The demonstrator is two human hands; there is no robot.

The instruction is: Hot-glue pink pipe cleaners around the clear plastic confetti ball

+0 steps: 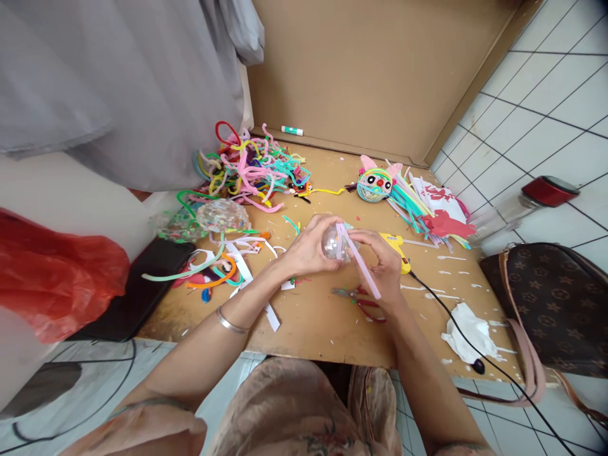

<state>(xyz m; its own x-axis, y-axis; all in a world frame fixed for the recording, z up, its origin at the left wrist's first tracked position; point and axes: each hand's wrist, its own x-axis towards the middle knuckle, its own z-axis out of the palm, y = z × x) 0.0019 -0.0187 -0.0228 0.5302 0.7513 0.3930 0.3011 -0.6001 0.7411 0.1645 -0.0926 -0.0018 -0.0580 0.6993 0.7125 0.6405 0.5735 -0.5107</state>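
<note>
My left hand (pixel 308 246) is wrapped round a small clear plastic ball (pixel 329 243) above the middle of the table. A lavender pipe cleaner (pixel 365 271) lies bent over the ball, with one long end slanting down to the right. The fingers of my right hand (pixel 384 261) pinch this pipe cleaner against the ball's right side. Just beyond my right hand is a yellow glue gun (pixel 403 258), partly hidden by it. Below my hands lie red-handled pliers (pixel 370 309).
Tangled pipe cleaners (pixel 247 166) are heaped at the back left. A decorated face with pipe-cleaner strands (pixel 375 185) lies back right. A black cord (pixel 451 315) crosses the right side near a crumpled tissue (pixel 468 332) and a brown handbag (pixel 553 310). A glue stick (pixel 292 131) lies behind.
</note>
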